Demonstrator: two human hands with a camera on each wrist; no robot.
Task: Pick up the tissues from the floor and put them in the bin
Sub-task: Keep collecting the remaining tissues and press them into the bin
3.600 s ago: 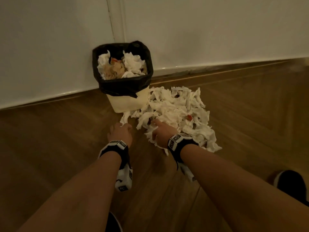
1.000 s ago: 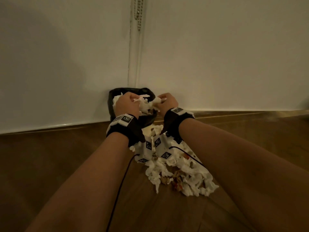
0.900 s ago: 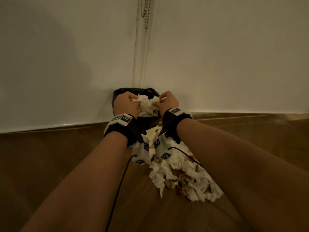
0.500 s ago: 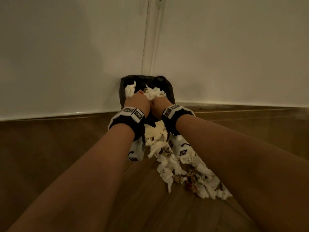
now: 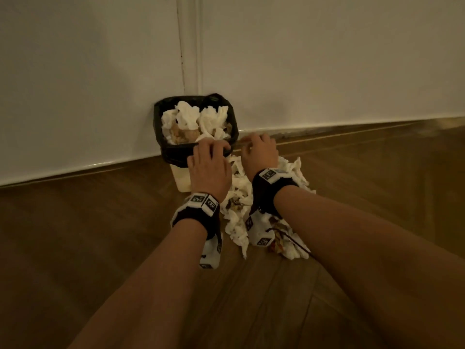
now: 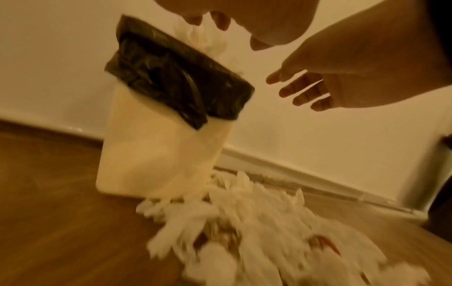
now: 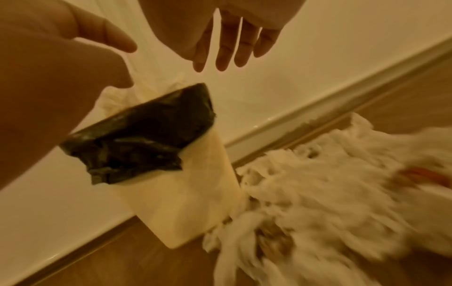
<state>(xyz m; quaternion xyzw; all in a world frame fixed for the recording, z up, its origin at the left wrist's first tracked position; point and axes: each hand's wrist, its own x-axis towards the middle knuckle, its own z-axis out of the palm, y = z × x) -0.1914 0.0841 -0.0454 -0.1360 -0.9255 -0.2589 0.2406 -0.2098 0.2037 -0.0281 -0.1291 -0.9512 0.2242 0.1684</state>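
White tissues point(image 5: 254, 197) beside bin point(image 6: 159, 154); no writing legible.

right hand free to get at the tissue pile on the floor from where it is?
Probably yes. The right hand is empty with fingers straight, hovering beside the bin and over the far end of the tissue pile. Nothing lies between palm and pile; the bin stands off to its left.
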